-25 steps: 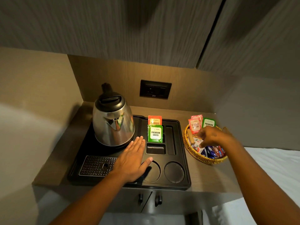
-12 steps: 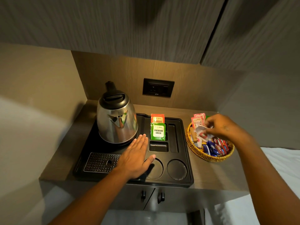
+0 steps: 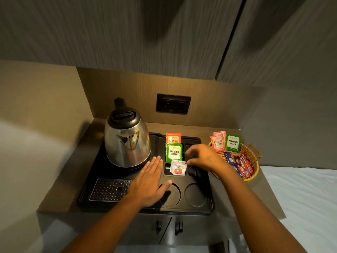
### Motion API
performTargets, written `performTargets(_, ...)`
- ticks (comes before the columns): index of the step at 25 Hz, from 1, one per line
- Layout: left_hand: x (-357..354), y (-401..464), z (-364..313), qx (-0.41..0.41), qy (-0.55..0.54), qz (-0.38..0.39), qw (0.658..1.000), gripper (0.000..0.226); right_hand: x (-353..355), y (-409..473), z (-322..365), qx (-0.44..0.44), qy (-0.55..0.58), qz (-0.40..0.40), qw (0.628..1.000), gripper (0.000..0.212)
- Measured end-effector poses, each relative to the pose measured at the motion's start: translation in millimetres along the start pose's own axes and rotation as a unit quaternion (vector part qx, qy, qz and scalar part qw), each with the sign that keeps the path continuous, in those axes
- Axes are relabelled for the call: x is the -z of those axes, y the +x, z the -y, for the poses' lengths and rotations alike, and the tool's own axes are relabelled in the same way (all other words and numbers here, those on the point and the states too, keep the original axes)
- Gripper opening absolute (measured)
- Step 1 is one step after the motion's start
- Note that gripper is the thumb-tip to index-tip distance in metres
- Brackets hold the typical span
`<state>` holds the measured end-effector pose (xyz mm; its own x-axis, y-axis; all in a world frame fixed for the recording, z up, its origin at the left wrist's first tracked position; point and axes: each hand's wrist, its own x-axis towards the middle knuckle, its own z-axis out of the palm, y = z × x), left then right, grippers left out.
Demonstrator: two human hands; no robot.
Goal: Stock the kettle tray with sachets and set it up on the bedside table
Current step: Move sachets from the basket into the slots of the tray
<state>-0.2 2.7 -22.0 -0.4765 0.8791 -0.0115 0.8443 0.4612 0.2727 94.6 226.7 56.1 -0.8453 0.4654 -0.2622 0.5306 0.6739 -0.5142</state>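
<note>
right hand (image 3: 202,157) back from woven wicker basket (image 3: 254,177), fingers loosely curled, just releasing small white sachets with red emblem (image 3: 178,168) into black plastic kettle tray (image 3: 209,207) mid compartment | left hand (image 3: 148,181) flat, fingers together, steadying tray | stocking progresses; more sachets remain in basket

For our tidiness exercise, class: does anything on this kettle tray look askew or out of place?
Only the small white sachets: they lie tilted and fanned across the rim of the small compartment in front of the upright Premium Green sachet, not seated inside. The right hand is beside them. The kettle stands upright.
</note>
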Motion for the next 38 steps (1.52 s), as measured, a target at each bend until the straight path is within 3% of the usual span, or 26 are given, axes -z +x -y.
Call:
performTargets(3, -1, 0, 0, 0.001, 0.004, -0.003, 1.000, 0.088, 38, -17, -64, -0.139, -0.034, -0.174, 0.974, 0.027)
performTargets(4, -1, 0, 0, 0.001, 0.005, -0.004, 1.000, 0.087, 44, -23, -83, -0.198, -0.079, -0.188, 0.959, 0.027)
performTargets(7, -1, -1, 0, -0.001, 0.006, -0.002, 1.000, 0.085, 30, -28, -109, -0.304, -0.104, -0.108, 0.941, 0.049)
performTargets(10, 1, -1, -1, -0.002, 0.003, -0.002, 1.000, 0.084, 11, -23, -113, -0.307, -0.128, -0.115, 0.936, 0.056)
performTargets(15, 2, -1, -2, -0.001, 0.000, -0.002, 1.000, 0.083, 15, -21, -113, -0.304, -0.132, -0.136, 0.934, 0.034)
performTargets(19, 1, -1, -2, -0.001, -0.002, -0.003, 1.000, 0.084, 35, -35, -109, -0.301, -0.011, -0.194, 0.933, 0.017)
performTargets(24, -1, 0, 0, -0.001, -0.001, -0.009, 1.000, 0.086, 33, -23, -47, -0.137, 0.019, -0.299, 0.944, 0.018)
performTargets(26, -1, 0, 1, -0.002, -0.001, -0.012, 1.000, 0.085, 10, 3, -9, -0.087, 0.063, -0.258, 0.960, 0.021)
performTargets(29, -1, 0, 0, -0.002, -0.004, -0.015, 1.000, 0.085, -19, 41, 18, -0.135, 0.056, -0.224, 0.964, 0.022)
performTargets(34, -3, 3, 2, -0.001, -0.010, -0.019, 1.000, 0.085, -31, 57, 13, -0.177, 0.022, -0.188, 0.966, 0.008)
performTargets(38, -6, 2, 3, -0.001, -0.011, -0.022, 1.000, 0.085, -9, 38, 0, -0.171, 0.014, -0.181, 0.968, 0.021)
